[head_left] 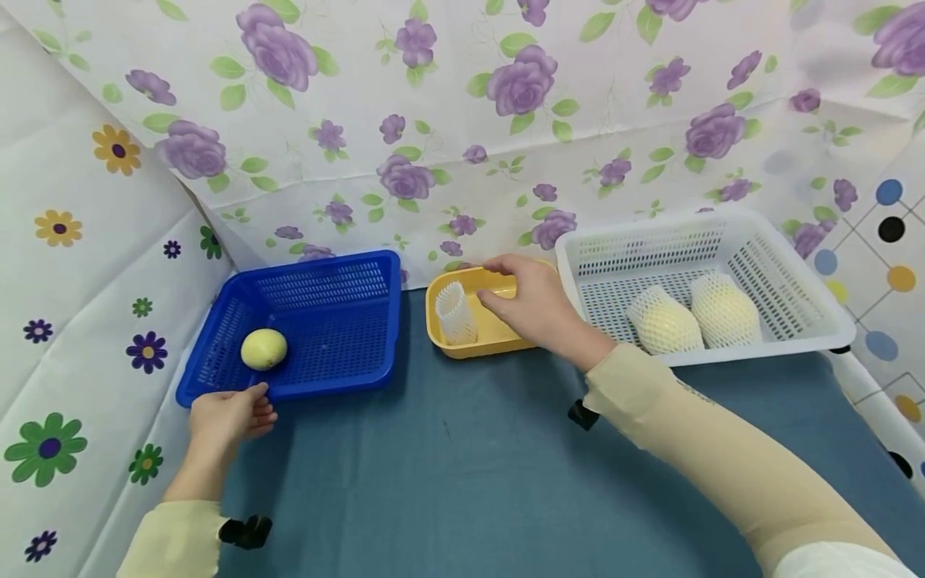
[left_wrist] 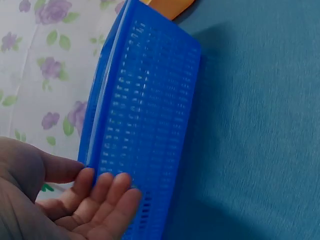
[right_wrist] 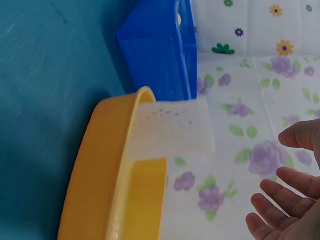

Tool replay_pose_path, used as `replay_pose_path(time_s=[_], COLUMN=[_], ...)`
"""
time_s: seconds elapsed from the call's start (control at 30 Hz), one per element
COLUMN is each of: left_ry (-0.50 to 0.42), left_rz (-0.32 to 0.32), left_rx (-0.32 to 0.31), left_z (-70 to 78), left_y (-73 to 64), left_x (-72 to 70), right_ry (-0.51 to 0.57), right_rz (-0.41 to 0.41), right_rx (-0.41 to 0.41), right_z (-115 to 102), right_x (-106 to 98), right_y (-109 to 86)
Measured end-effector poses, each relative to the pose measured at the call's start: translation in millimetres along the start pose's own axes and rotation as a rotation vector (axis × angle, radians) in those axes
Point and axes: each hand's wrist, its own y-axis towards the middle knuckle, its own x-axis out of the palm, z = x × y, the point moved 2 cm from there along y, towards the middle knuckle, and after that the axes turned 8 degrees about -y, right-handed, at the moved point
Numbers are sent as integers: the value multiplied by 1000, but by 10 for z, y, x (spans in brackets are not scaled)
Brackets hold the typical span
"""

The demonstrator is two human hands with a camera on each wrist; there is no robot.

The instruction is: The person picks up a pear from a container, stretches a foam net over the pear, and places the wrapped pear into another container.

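Note:
My left hand [head_left: 226, 416] pinches the front rim of a blue plastic basket [head_left: 393, 321] between thumb and index finger, near its left corner. One pale yellow-green round fruit [head_left: 263, 349] lies inside this basket. Over the right part of a small yellow tray [head_left: 480, 351] hovers my right hand [head_left: 536, 303], its fingers spread with nothing between them. An unoccupied white foam net sleeve [head_left: 455, 313] stands tilted in the tray's left part. In the right wrist view the sleeve [right_wrist: 172, 129] pokes above the tray rim, apart from the fingers.
A white basket [head_left: 759, 353] at the right holds two fruits in foam nets, a left one [head_left: 665, 319] and a right one [head_left: 725, 311]. Blue-grey cloth [head_left: 448, 482] covers the table. A flowered curtain [head_left: 462, 104] hangs right behind the containers.

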Motion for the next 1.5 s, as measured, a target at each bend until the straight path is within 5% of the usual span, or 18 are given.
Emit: replay_pose_path(time_s=[0.2,0.37,0.63,0.97,1.5], left_ry=[-117,-342,-630,-603,-489], left_rz=[-156,-241,-265,-257,-173], left_rx=[-106,-196,-282,-248,-289], left_z=[-9,37,169,207,-172], left_y=[89,159,268,332,168], left_x=[25,74,155,222,19], right_ry=[11,-7,-80,-207,-629], right_rz=[-53,-97,-141,-294,-548], right_rx=[-1,-11,-101,-212,-414], right_z=[-224,-423,-662,-997,-2083], right_x=[193,374,659,1221,2376], right_y=[158,299,473,762,990])
